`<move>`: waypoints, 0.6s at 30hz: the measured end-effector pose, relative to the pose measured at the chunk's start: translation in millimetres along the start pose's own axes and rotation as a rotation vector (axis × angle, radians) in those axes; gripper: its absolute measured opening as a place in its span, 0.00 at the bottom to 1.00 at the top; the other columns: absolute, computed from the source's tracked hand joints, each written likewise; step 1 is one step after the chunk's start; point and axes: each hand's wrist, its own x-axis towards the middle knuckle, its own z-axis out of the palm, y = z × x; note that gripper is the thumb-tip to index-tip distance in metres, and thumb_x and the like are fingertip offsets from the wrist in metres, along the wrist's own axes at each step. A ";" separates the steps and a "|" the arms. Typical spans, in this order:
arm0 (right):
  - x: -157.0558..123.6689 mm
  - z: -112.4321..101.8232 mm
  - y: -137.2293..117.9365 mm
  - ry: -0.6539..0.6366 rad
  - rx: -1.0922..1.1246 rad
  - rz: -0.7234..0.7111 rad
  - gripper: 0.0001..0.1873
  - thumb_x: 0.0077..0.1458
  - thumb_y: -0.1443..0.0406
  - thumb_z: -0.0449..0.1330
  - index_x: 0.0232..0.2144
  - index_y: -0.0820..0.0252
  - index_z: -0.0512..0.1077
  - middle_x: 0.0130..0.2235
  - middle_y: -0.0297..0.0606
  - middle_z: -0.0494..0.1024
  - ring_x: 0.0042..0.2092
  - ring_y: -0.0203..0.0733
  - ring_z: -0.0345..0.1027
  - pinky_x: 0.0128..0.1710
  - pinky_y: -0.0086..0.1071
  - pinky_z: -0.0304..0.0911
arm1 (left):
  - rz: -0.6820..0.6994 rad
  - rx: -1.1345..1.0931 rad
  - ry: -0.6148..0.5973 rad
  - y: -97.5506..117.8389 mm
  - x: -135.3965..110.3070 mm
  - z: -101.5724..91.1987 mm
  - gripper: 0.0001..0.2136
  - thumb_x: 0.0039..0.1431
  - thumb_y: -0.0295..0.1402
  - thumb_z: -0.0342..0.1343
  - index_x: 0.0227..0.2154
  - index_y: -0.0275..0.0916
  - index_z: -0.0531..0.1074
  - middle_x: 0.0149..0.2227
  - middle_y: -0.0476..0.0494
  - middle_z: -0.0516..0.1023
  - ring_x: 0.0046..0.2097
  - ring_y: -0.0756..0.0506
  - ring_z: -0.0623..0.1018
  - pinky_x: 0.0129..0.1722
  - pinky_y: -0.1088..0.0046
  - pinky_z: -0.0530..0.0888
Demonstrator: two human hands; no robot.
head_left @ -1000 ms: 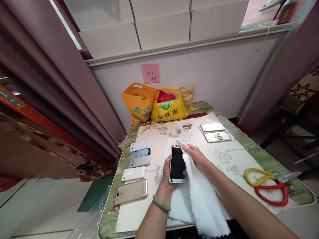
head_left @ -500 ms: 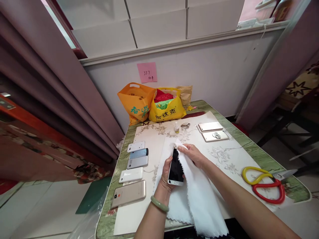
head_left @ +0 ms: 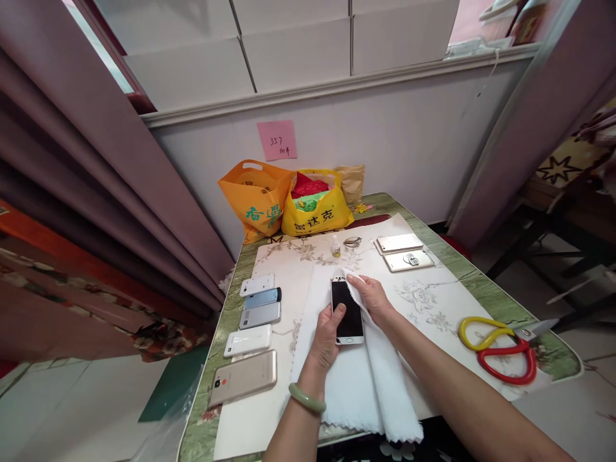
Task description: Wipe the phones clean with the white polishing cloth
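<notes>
My left hand point(head_left: 326, 337) grips a white phone with a dark screen point(head_left: 346, 310), screen up, above the table. A green bangle sits on that wrist. My right hand point(head_left: 373, 296) pinches a fold of a white cloth point(head_left: 356, 378) against the phone's upper right edge. The rest of the cloth lies spread under both hands and hangs over the table's front edge.
Several phones point(head_left: 254, 317) lie in a column at the left of the green marble table point(head_left: 476, 289). Two more phones point(head_left: 403, 251), a small bottle point(head_left: 335, 245), orange and yellow bags point(head_left: 289, 202) sit at the back. Red and yellow scissors point(head_left: 500, 343) lie at right.
The phone has turned from tilted on edge back to flat, screen up. My right hand with the cloth has shifted up to the phone's top right corner.
</notes>
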 end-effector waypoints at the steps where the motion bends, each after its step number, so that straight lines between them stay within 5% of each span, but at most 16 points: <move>1: 0.2 1.1 1.2 0.019 -0.015 -0.008 0.23 0.39 0.49 0.69 0.30 0.61 0.76 0.25 0.35 0.79 0.27 0.42 0.70 0.29 0.33 0.66 | 0.039 0.034 0.025 -1.6 -0.4 1.0 0.20 0.52 0.39 0.64 0.46 0.34 0.75 0.40 0.39 0.81 0.45 0.40 0.79 0.48 0.64 0.72; 12: -24.7 -1.5 -10.8 -0.030 -0.208 -0.145 0.25 0.45 0.45 0.64 0.34 0.61 0.77 0.28 0.34 0.79 0.29 0.43 0.71 0.30 0.32 0.65 | 0.252 0.160 0.216 1.1 2.4 9.8 0.13 0.50 0.41 0.64 0.32 0.36 0.76 0.31 0.47 0.79 0.39 0.44 0.76 0.44 0.69 0.70; 18: -21.0 -6.1 -15.4 -0.057 -0.091 -0.042 0.25 0.48 0.44 0.62 0.34 0.58 0.77 0.27 0.36 0.80 0.31 0.46 0.73 0.32 0.36 0.68 | 0.259 0.170 0.220 0.9 -0.8 11.9 0.12 0.49 0.41 0.63 0.32 0.38 0.75 0.29 0.48 0.77 0.39 0.44 0.75 0.44 0.69 0.70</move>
